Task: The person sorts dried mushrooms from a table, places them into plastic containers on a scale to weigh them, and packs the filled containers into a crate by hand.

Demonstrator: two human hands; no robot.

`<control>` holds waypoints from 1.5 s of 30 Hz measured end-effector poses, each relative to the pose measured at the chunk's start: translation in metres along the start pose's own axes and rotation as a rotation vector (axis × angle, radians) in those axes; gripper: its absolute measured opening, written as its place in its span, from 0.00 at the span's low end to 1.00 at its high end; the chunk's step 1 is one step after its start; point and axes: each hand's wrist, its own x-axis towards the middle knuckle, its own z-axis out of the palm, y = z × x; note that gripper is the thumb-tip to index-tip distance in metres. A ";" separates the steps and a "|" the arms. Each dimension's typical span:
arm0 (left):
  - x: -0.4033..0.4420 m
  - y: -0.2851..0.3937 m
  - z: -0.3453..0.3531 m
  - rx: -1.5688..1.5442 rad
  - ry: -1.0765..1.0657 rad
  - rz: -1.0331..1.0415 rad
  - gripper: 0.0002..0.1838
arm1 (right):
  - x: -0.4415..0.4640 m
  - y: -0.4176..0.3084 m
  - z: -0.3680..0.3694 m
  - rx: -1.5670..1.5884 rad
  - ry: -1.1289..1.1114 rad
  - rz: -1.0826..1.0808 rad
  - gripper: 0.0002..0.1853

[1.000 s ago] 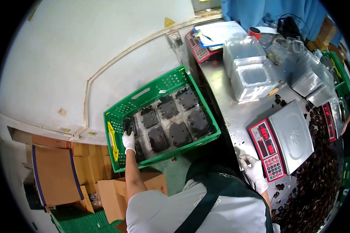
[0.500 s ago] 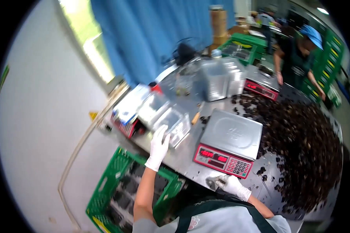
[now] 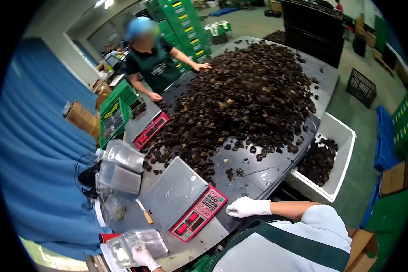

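Observation:
My left hand (image 3: 143,257), in a white glove, is closed on the edge of a clear plastic container (image 3: 155,241) at the lower left. Another clear container lies beside it. My right hand (image 3: 247,207), also gloved, hovers by the table's near edge, right of the digital scale (image 3: 177,195). Its fingers are curled together, and whatever they may hold is hidden. The scale has a bare grey pan, a red front panel and lit red digits. Beyond it spreads a large heap of small dark brown pieces (image 3: 245,95).
A small knife with a wooden handle (image 3: 147,216) lies left of the scale. Stacked clear containers (image 3: 120,177) stand behind it, near a second scale (image 3: 150,130). A co-worker (image 3: 152,63) stands across the table. A white bin (image 3: 347,158) holds dark pieces at the right.
My view has swung right, bringing the whole heap and the white bin into sight. My left hand has gone from resting at the containers to closing on one. My right hand remains curled near the scale.

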 end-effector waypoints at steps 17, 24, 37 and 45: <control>-0.062 0.173 0.022 -0.448 0.100 0.662 0.06 | -0.019 0.025 -0.024 0.022 -0.017 -0.009 0.11; -0.080 0.187 0.085 -0.246 -0.411 0.693 0.16 | -0.043 0.051 -0.053 -0.022 -0.022 0.056 0.13; -0.232 0.310 0.115 -0.569 -0.666 0.710 0.34 | -0.094 0.118 -0.083 -0.069 0.148 0.312 0.13; -0.269 0.362 0.221 -0.238 -0.521 0.805 0.51 | -0.113 0.146 -0.120 -0.076 0.329 0.388 0.11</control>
